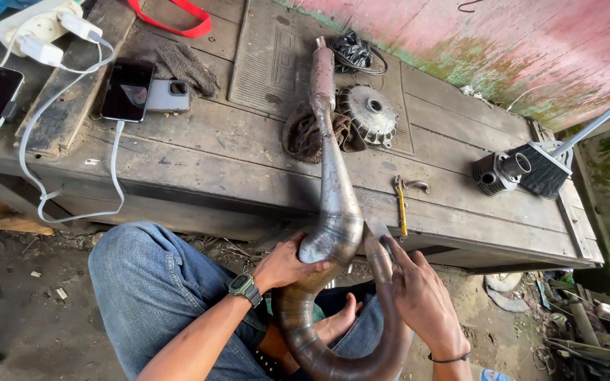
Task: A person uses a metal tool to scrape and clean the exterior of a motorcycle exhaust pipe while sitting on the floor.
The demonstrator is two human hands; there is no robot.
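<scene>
Two hands: both on one bent metal exhaust pipe [338,233], held over the person's lap in blue jeans [153,282].
Left hand [285,264]: curled around the fat middle of the pipe from the left, fingers closed against the metal; a dark watch [243,286] sits on the wrist.
Right hand [418,293]: fingers held together and stretched flat, fingertips pressing a small grey sheet [377,231] against the pipe's curve.
Pipe: its thin end leans on the wooden counter [234,169] and reaches up over a brown rag [303,134]; the wide, rusty bend loops down between the knees.
Beside the rag: a round toothed metal wheel part [370,113], touching the rag's right edge.
Counter front edge: a yellow-handled tool [401,206], just right of the pipe.
Counter right: a ribbed engine cylinder [497,173] against a black brush [545,169] on a long handle.
Counter left: two phones [127,90] on white charging cables [72,127], well apart from the hands.
</scene>
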